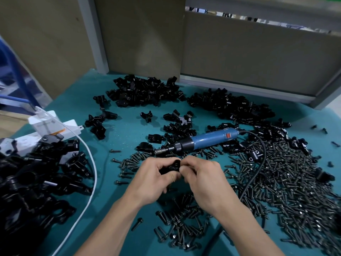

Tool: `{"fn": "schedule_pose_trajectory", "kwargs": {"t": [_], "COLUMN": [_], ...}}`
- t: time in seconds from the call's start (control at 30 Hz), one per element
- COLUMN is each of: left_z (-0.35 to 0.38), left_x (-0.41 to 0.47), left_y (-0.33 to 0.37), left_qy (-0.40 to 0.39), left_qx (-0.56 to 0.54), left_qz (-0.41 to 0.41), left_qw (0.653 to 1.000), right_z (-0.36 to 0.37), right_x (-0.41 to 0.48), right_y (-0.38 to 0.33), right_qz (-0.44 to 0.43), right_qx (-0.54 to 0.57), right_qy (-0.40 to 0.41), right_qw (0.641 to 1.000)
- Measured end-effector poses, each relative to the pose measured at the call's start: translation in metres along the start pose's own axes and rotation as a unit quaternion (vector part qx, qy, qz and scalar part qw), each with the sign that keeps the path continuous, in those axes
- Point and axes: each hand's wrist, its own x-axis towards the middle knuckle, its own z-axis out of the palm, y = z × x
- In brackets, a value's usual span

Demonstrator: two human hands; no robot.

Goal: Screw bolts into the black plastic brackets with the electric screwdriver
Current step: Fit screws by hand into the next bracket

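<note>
My left hand (154,179) grips a small black plastic bracket (172,166) above the teal table (118,137). My right hand (201,175) meets it from the right, its fingertips pinched at the bracket's end; whatever they hold is hidden. The blue electric screwdriver (203,140) lies on the table just beyond my hands, its bit pointing left and its black cable (258,163) curving back toward me. Loose black bolts (287,182) cover the right side and the area under my hands. More brackets are piled at the back (145,91) and back right (232,104).
A heap of larger black parts (36,174) fills the left side. A white power strip (49,126) with a white cable (90,174) lies at the left. Brown partition panels (249,52) close off the table's far edge.
</note>
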Motion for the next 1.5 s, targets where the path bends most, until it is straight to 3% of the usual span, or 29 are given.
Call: {"fn": "schedule_pose_trajectory", "kwargs": {"t": [0.17,0.3,0.43,0.7,0.77,0.87,0.97,1.03,1.13,1.23,1.33,1.5], "left_z": [0.004,0.004,0.002,-0.012,-0.019,-0.032,-0.049,-0.061,-0.072,-0.067,-0.06,-0.053], "left_x": [-0.005,-0.007,-0.006,0.001,0.001,-0.006,-0.012,-0.011,-0.009,-0.003,0.004,0.005], "left_y": [0.005,0.001,0.006,0.01,0.013,0.016,0.012,0.008,0.004,0.004,0.003,0.002], "left_qy": [0.063,0.108,0.099,-0.066,-0.117,-0.231,-0.289,-0.256,-0.129,-0.008,0.094,0.123], "left_qx": [0.04,0.097,0.099,0.038,-0.054,-0.199,-0.244,-0.28,-0.369,-0.413,-0.425,-0.386], "left_qz": [0.043,0.021,0.023,-0.053,-0.087,-0.153,-0.188,-0.199,-0.194,-0.181,-0.191,-0.21], "left_qw": [0.996,0.989,0.99,0.996,0.988,0.94,0.906,0.904,0.9,0.893,0.88,0.89], "right_z": [0.008,0.002,-0.006,-0.008,-0.007,-0.006,-0.004,-0.005,-0.009,-0.004,0.004,0.021], "right_x": [0.001,0.005,0.008,0.0,-0.005,-0.01,-0.015,-0.016,-0.008,0.006,0.023,0.045], "right_y": [-0.007,-0.01,-0.016,-0.017,-0.017,-0.02,-0.018,-0.011,0.0,0.017,0.027,0.03], "right_qz": [0.032,0.04,0.046,0.001,-0.067,-0.24,-0.317,-0.293,-0.096,0.059,0.065,-0.012], "right_qx": [0.024,0.024,-0.036,-0.099,-0.134,-0.195,-0.197,-0.182,-0.118,-0.121,-0.09,-0.178], "right_qy": [0.016,0.005,-0.011,0.005,0.02,0.048,0.074,0.091,0.067,0.009,0.062,0.023], "right_qw": [0.999,0.999,0.998,0.995,0.989,0.95,0.925,0.934,0.986,0.991,0.992,0.984]}}
